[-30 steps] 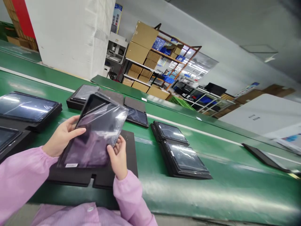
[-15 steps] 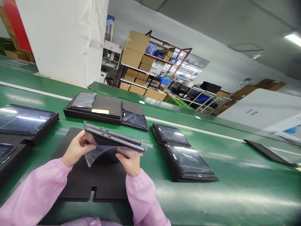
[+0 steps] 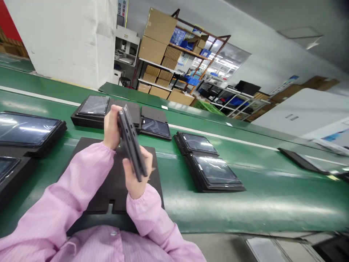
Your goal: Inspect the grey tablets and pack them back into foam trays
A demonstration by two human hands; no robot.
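Note:
Both hands hold a dark tablet (image 3: 132, 145) on edge above a black foam pad (image 3: 100, 182) on the green conveyor belt (image 3: 245, 203). My left hand (image 3: 111, 127) grips its upper far end, fingers wrapped round it. At the lower near end my right hand (image 3: 135, 176) is closed on the tablet, thumb along one side. The tablet's thin side faces the camera, so its screen is hidden. Pink sleeves cover both arms.
Black foam trays with screens lie along the belt: two at the left (image 3: 27, 131), some behind the hands (image 3: 94, 109), two to the right (image 3: 212, 174). A flat dark panel (image 3: 300, 162) lies far right. Shelves of cardboard boxes (image 3: 160, 47) stand behind.
The tablet was held flat with a clear film peeling beneath it; now it is turned up on edge, the left hand raised and the film no longer showing.

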